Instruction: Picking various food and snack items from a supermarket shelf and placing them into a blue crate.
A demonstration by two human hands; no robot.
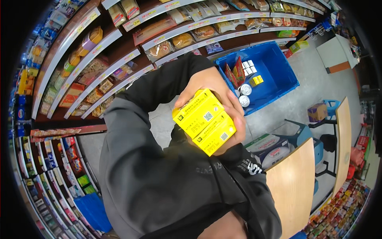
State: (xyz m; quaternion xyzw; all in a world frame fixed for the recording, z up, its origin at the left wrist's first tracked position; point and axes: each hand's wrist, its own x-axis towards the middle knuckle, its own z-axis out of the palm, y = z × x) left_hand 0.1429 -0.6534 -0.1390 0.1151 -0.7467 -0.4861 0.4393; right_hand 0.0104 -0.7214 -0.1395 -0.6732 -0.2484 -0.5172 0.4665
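Two small yellow cartons (pixel 199 112) with dark print and square codes are held side by side in front of my chest. My left hand (pixel 209 81) curls over them from above, its thumb on the left side and its fingers reaching down the right. Around the lower right side wraps my right hand (pixel 237 129), its fingers closed against the cartons. My palms and some fingertips are hidden. Just beyond my hands stands a blue plastic crate (pixel 278 75) holding silver-topped cans (pixel 245 89), red packets (pixel 238 71), small white boxes (pixel 249 67) and a yellow box (pixel 258 80).
Shelves of packaged bread (pixel 183 40) curve along the far and left sides. To the right are a light wooden tabletop (pixel 292 183), a printed cardboard carton (pixel 270 149) and a white box-shaped stand (pixel 336 51). Grey floor (pixel 306 87) shows beside the crate.
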